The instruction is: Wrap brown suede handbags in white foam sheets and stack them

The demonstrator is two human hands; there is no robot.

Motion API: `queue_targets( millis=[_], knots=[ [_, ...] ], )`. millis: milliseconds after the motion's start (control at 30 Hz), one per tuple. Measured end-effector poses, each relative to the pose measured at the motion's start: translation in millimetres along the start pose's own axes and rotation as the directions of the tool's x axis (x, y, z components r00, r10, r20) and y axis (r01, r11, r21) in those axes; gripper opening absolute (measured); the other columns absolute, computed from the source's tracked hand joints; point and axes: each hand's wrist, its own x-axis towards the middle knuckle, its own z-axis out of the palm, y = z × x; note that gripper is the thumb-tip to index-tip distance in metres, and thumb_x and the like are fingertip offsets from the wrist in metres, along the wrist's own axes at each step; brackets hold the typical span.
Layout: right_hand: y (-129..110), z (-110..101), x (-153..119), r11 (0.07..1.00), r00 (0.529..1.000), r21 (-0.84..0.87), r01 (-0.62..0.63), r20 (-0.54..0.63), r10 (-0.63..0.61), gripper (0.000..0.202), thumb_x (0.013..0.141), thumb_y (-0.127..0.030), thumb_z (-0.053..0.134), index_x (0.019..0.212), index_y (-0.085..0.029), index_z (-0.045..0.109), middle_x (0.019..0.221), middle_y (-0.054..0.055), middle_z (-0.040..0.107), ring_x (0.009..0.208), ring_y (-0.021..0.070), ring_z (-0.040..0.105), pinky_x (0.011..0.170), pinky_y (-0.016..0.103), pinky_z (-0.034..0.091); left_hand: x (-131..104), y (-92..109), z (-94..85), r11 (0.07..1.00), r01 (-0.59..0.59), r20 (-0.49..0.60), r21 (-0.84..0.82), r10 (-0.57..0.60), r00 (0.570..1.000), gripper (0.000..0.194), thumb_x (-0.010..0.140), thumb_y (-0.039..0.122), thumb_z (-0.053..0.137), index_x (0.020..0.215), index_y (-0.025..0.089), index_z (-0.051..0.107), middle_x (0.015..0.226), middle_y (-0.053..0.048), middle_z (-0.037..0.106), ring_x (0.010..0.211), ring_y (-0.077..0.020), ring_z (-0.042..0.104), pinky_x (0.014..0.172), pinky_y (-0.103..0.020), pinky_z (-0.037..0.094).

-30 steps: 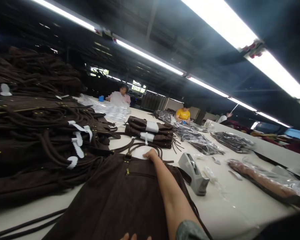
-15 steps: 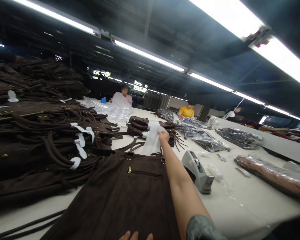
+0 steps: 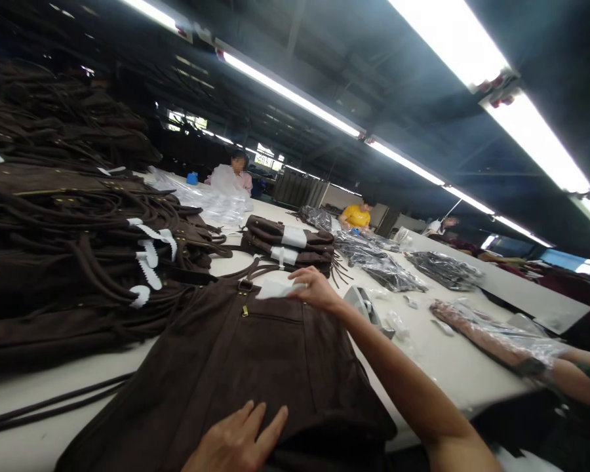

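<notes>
A dark brown bag with a zip pocket and a small gold zip pull lies in front of me. My left hand rests flat on its lower part, fingers spread. Near the bag's top edge, my right hand pinches a thin white sheet, which hangs over the edge by the strap buckle. Whether the sheet is paper or foam I cannot tell. Just beyond are folded brown bags with white wraps around their handles.
Brown bags with white tags are heaped at the left. A grey tape dispenser stands right of my right hand. Plastic-wrapped packs lie farther back. At the right edge, a co-worker's arm reaches a wrapped pack. Two people sit across the table.
My right hand has drawn the white sheet back from the folded bags to the near bag's top edge. My left hand has come farther onto the bag. Another person's arm now shows at right.
</notes>
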Motion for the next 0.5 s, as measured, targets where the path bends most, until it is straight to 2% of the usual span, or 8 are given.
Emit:
queue_targets(
  millis=[33, 67, 133, 200, 300, 367, 433, 500],
  knots=[
    [-8.3, 7.8, -19.1, 0.991, 0.996, -0.118, 0.056, 0.076, -0.047, 0.009, 0.073, -0.022, 0.077, 0.071, -0.019, 0.068, 0.105, 0.006, 0.072, 0.105, 0.0223, 0.059, 0.091, 0.031, 0.046, -1.0, 2.8, 2.3, 1.000, 0.020, 0.000, 0.005, -0.020, 1.000, 0.066, 0.079, -0.001, 0.045, 0.138, 0.027, 0.049, 0.115, -0.004, 0.071, 0.103, -0.0203, 0.069, 0.083, -0.026, 0.057],
    [-15.1, 16.9, -37.1, 0.973, 0.988, -0.217, 0.074, 0.152, -0.041, 0.006, 0.077, -0.018, 0.072, 0.073, -0.019, 0.067, 0.105, 0.007, 0.071, 0.104, 0.0216, 0.060, 0.090, 0.030, 0.046, -1.9, 5.5, 5.4, 0.999, 0.038, -0.007, 0.011, -0.038, 0.999, 0.069, 0.077, -0.003, 0.044, 0.139, 0.027, 0.049, 0.116, -0.004, 0.071, 0.104, -0.0212, 0.069, 0.084, -0.027, 0.057],
    [-23.3, 38.0, -68.0, 0.935, 0.961, -0.352, 0.038, 0.271, 0.063, 0.008, 0.083, -0.012, 0.060, 0.083, -0.018, 0.065, 0.096, 0.008, 0.071, 0.092, 0.0200, 0.064, 0.082, 0.028, 0.048, -4.0, 10.1, 12.1, 0.998, 0.059, -0.036, 0.022, -0.058, 0.998, 0.069, 0.076, -0.002, 0.042, 0.139, 0.027, 0.048, 0.114, -0.006, 0.071, 0.102, -0.0229, 0.069, 0.084, -0.030, 0.057],
    [-24.8, 59.9, -91.5, 0.923, 0.949, -0.386, -0.008, 0.288, 0.129, 0.018, 0.085, -0.008, 0.050, 0.093, -0.017, 0.063, 0.095, 0.008, 0.071, 0.087, 0.0202, 0.066, 0.080, 0.029, 0.050, -6.5, 13.4, 16.0, 0.997, 0.065, -0.045, 0.033, -0.063, 0.997, 0.067, 0.078, 0.000, 0.042, 0.139, 0.026, 0.047, 0.114, -0.008, 0.070, 0.103, -0.0241, 0.068, 0.085, -0.032, 0.057],
    [-20.4, 85.2, -114.3, 0.972, 0.987, -0.234, -0.005, 0.153, 0.041, 0.031, 0.086, -0.003, 0.043, 0.106, -0.015, 0.063, 0.117, 0.012, 0.067, 0.111, 0.0208, 0.062, 0.096, 0.030, 0.047, -11.3, 15.3, 12.1, 0.996, 0.035, -0.027, 0.085, -0.033, 0.999, 0.064, 0.083, 0.002, 0.042, 0.142, 0.027, 0.045, 0.121, -0.009, 0.068, 0.111, -0.0245, 0.065, 0.091, -0.034, 0.054],
    [-17.4, 93.3, -123.2, 0.996, 0.998, -0.086, 0.037, 0.052, -0.032, 0.034, 0.088, -0.005, 0.042, 0.113, -0.016, 0.062, 0.129, 0.011, 0.063, 0.122, 0.0187, 0.056, 0.106, 0.030, 0.043, -14.9, 15.1, 6.1, 0.990, -0.010, -0.045, 0.140, 0.016, 0.999, 0.060, 0.087, 0.004, 0.041, 0.143, 0.026, 0.044, 0.126, -0.009, 0.066, 0.116, -0.0243, 0.063, 0.096, -0.034, 0.052],
    [-16.4, 94.5, -128.2, 0.995, 0.995, 0.015, 0.100, 0.028, -0.101, 0.032, 0.090, -0.007, 0.042, 0.114, -0.017, 0.062, 0.132, 0.008, 0.062, 0.125, 0.0171, 0.054, 0.109, 0.029, 0.040, -18.2, 14.5, 2.5, 0.981, -0.058, -0.082, 0.186, 0.074, 0.994, 0.057, 0.090, 0.006, 0.040, 0.143, 0.025, 0.045, 0.128, -0.009, 0.066, 0.120, -0.0240, 0.061, 0.100, -0.034, 0.050],
    [-16.9, 91.0, -129.9, 0.985, 0.983, 0.037, 0.167, 0.072, -0.169, 0.030, 0.091, -0.008, 0.042, 0.110, -0.018, 0.064, 0.130, 0.006, 0.064, 0.125, 0.0172, 0.054, 0.110, 0.030, 0.039, -20.9, 13.1, 3.8, 0.974, -0.094, -0.097, 0.206, 0.116, 0.989, 0.056, 0.091, 0.007, 0.040, 0.144, 0.024, 0.044, 0.131, -0.009, 0.064, 0.123, -0.0242, 0.059, 0.102, -0.034, 0.048]
  ],
)
